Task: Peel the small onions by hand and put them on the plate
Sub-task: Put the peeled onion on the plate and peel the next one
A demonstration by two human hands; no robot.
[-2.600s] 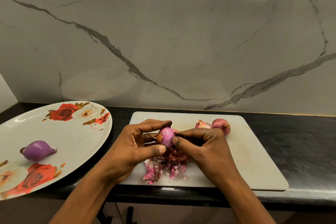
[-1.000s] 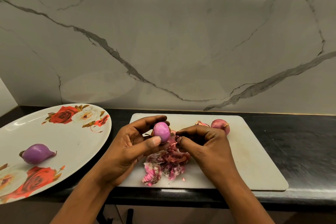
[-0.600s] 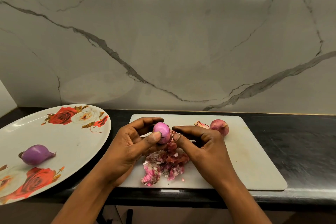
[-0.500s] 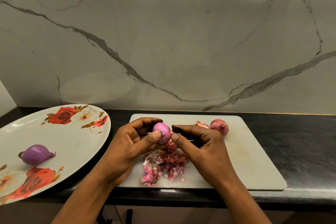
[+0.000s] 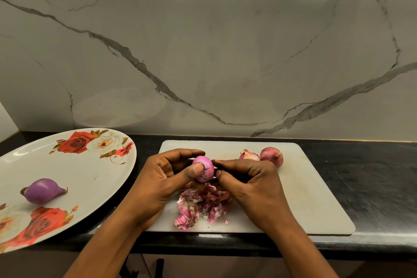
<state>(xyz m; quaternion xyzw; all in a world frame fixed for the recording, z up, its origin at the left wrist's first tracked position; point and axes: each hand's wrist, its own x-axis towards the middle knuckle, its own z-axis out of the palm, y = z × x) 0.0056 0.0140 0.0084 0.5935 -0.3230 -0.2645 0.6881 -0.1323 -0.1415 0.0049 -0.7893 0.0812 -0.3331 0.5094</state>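
Small onion [image 5: 204, 170], smooth glossy pink oval, pinched by left hand [image 5: 161, 179], its end nipped by right hand [image 5: 251, 186].

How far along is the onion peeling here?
Done: one peeled onion lies on the plate, and a peel pile sits on the cutting board. In hand: the left hand holds a nearly bare onion while the right hand pinches at its end. Left: two unpeeled onions at the board's far side.
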